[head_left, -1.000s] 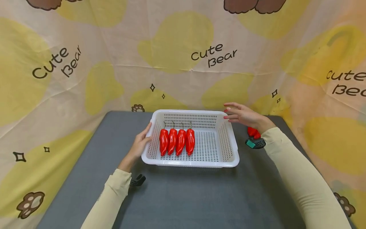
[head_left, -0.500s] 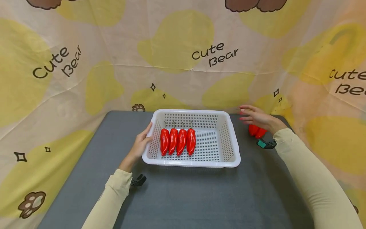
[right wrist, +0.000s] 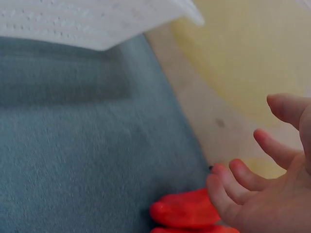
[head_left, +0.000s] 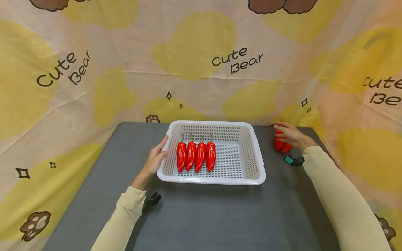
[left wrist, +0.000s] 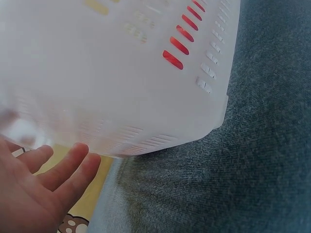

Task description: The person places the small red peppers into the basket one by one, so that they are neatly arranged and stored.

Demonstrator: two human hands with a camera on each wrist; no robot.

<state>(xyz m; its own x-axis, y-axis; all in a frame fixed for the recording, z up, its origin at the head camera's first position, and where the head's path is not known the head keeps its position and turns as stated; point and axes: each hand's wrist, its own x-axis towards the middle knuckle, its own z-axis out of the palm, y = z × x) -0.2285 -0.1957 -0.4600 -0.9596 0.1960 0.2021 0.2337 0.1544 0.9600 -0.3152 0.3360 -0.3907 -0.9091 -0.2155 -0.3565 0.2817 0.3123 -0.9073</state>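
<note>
Black “Cute Bear” lettering [head_left: 237,60] on a printed cloth backdrop [head_left: 194,45], above the far edge of the tabletop [head_left: 204,216], repeated [head_left: 64,69] beyond its far left corner, cropped “cute Be” [head_left: 384,90] beyond its far right corner

In the head view, soft, fairly even light was spread over the white basket [head_left: 211,181], and small highlights were reflected by the glossy peppers [head_left: 200,157] inside it. A faint shadow was cast on the grey table [head_left: 207,219] just in front of the basket; darker ones were laid to its front left and front right, beside the sleeves [head_left: 339,195]. The cloth [head_left: 194,45] to the basket's right was tinted warmer. In the left wrist view, the basket's wall was washed out by haze. In the right wrist view, the red peppers [right wrist: 187,208] and right hand [right wrist: 279,206] to the basket's right were softened by blur.
</note>
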